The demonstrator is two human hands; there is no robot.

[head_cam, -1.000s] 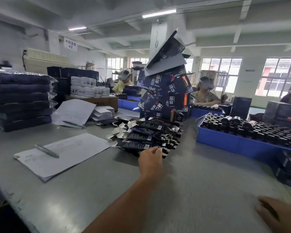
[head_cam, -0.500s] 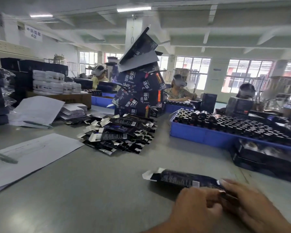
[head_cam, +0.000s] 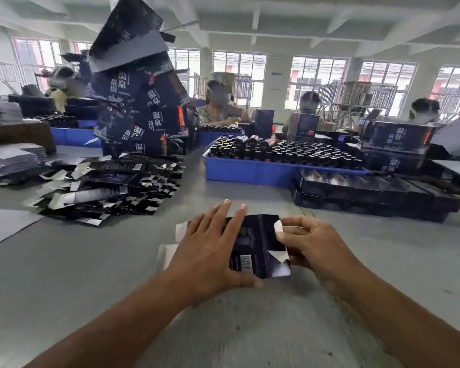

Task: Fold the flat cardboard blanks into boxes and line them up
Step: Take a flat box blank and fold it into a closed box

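Observation:
A dark blue cardboard blank (head_cam: 259, 245) with a barcode and white inner flaps lies on the grey table in front of me. My left hand (head_cam: 210, 251) lies over its left part, fingers spread and straight, thumb under its near edge. My right hand (head_cam: 311, 244) pinches the blank's right-end flaps with curled fingers. The pile of flat blanks (head_cam: 109, 187) spreads out at the left, beyond my hands. Finished dark boxes (head_cam: 369, 189) lie in a row at the right.
A blue tray (head_cam: 250, 172) full of dark bottles stands behind the blank. A tall leaning stack of printed boxes (head_cam: 138, 102) rises at the back left. White sheets (head_cam: 3, 227) lie at the far left. Several people sit at the far side.
My left hand reached to the pile a second ago, then brought one blank back. Both hands now hold it nearer to me, the left flat across it. The view swung right.

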